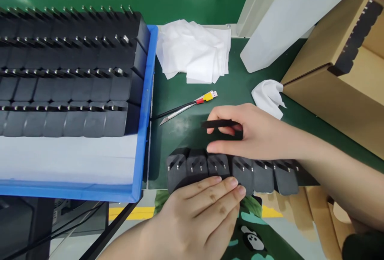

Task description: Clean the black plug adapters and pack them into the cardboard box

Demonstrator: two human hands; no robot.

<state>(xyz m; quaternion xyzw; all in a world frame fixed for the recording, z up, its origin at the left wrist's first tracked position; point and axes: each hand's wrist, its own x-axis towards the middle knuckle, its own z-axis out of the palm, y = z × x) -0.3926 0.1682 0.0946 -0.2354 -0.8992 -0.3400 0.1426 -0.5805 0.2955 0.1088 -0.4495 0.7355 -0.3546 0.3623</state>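
A row of black plug adapters lies along the front edge of the green table, metal prongs facing up. My left hand rests with outstretched fingers against the front of the row, near its middle; its thumb is hidden. Above the row, my right hand is closed around a thin black bar, whose exact kind I cannot make out. The thumb tip of that hand is just over the back of the adapters. A craft knife and a black cable with a USB plug lie behind, to the left.
On the left stands a blue tray with rows of black adapters. White cloths are stacked at the back, and a crumpled cloth lies near my right hand. A white plastic panel and a cardboard box occupy the right.
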